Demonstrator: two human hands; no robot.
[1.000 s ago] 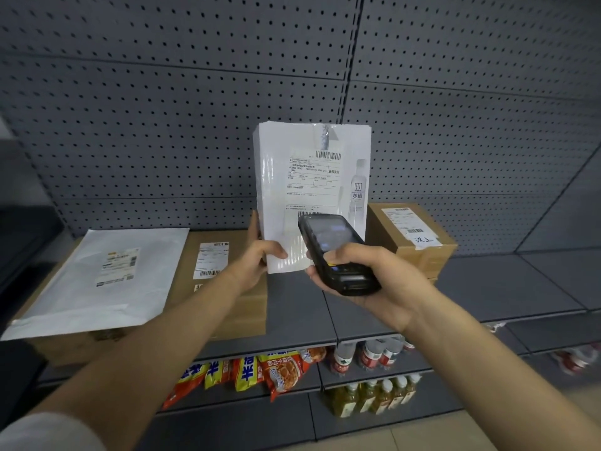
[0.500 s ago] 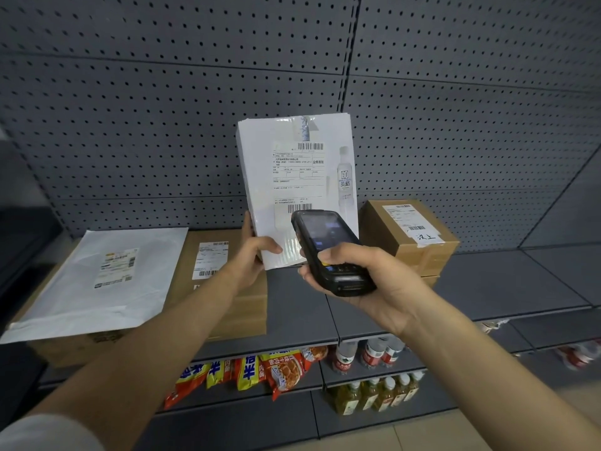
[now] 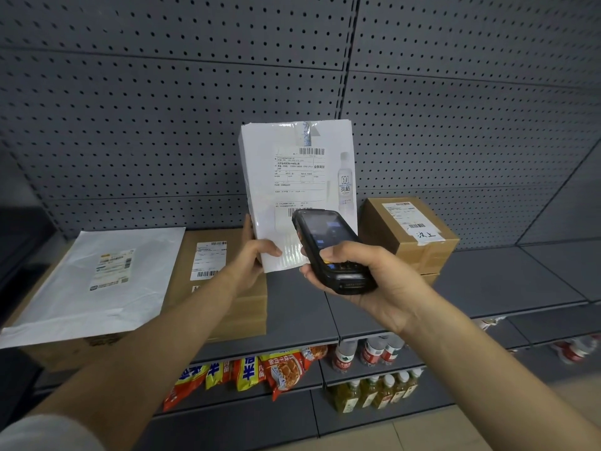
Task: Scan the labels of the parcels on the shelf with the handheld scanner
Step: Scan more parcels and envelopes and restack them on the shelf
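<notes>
A white parcel (image 3: 292, 177) stands upright above the grey shelf (image 3: 487, 281), long axis vertical, its shipping label (image 3: 300, 172) facing the camera; the left hand (image 3: 252, 255) grips its lower left corner, thumb curled across the front. Just before it, the right hand (image 3: 364, 278) wraps its fingers round a black handheld scanner (image 3: 328, 249), whose long axis tilts up and left, nose aimed at the label and covering part of the lower barcode; its dark screen is too dim to read. A flat white mailer (image 3: 97, 278) lies on a wide brown box (image 3: 224, 288) to the left. A smaller brown carton (image 3: 409, 236) sits to the right. Snack packets (image 3: 253, 372) and bottles (image 3: 374, 385) fill the shelves below.
</notes>
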